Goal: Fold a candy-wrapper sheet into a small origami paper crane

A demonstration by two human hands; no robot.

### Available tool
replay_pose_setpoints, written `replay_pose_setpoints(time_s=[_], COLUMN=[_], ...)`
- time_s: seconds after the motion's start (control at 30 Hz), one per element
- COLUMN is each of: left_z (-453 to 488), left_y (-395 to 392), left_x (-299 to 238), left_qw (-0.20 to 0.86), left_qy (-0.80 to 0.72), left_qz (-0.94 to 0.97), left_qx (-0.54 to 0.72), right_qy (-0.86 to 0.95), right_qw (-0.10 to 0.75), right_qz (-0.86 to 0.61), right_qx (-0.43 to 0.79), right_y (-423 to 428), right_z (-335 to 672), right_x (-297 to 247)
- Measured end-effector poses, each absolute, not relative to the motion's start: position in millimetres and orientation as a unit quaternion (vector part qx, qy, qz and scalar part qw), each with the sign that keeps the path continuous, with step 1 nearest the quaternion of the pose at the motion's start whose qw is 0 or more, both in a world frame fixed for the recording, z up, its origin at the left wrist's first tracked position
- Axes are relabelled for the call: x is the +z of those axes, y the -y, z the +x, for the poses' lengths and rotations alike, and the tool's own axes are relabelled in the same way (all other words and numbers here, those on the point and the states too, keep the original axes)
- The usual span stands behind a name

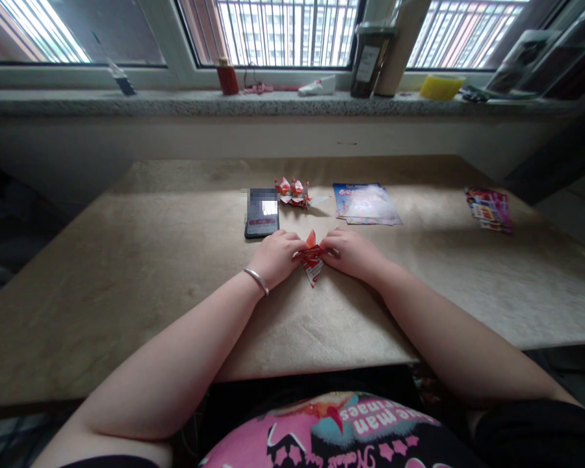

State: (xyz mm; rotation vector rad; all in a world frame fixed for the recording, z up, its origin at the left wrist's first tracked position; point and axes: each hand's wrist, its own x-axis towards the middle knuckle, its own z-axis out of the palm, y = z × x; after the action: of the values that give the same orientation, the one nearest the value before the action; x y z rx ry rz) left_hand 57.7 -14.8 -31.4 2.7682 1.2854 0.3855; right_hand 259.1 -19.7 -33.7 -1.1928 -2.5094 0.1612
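Note:
A small folded piece of red and white printed paper (312, 268) is held between my two hands over the table. One pointed end rises away from me and another points down toward me. My left hand (277, 255), with a silver bangle at the wrist, pinches its left side. On its right side, my right hand (347, 252) grips it with bent fingers. The fingertips hide part of the middle folds. Just beyond my left hand lies a dark phone (262, 224). Folded red and white paper pieces (293, 192) stand beside the phone.
Blue and pink printed sheets (365, 203) lie stacked beyond my right hand. A fan of colourful cards (490, 211) rests at the far right of the table (151, 279). On the windowsill (166, 104) stand a red lighter (227, 78), a dark jar (369, 62) and yellow tape (441, 87).

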Motion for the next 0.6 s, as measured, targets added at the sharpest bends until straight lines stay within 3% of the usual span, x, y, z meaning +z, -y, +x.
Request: replay_pose_setpoints(time_s=[0.6], left_z=[60.1], left_y=[28.1], left_x=[-18.1], left_qw=[-0.025], left_qy=[-0.393], left_qz=[0.916], left_qx=[0.075], right_qy=[0.912], right_qw=[0.138], right_qz=[-0.385], right_qx=[0.027], right_y=[30.0], right_z=[258.7], right_x=[-20.9])
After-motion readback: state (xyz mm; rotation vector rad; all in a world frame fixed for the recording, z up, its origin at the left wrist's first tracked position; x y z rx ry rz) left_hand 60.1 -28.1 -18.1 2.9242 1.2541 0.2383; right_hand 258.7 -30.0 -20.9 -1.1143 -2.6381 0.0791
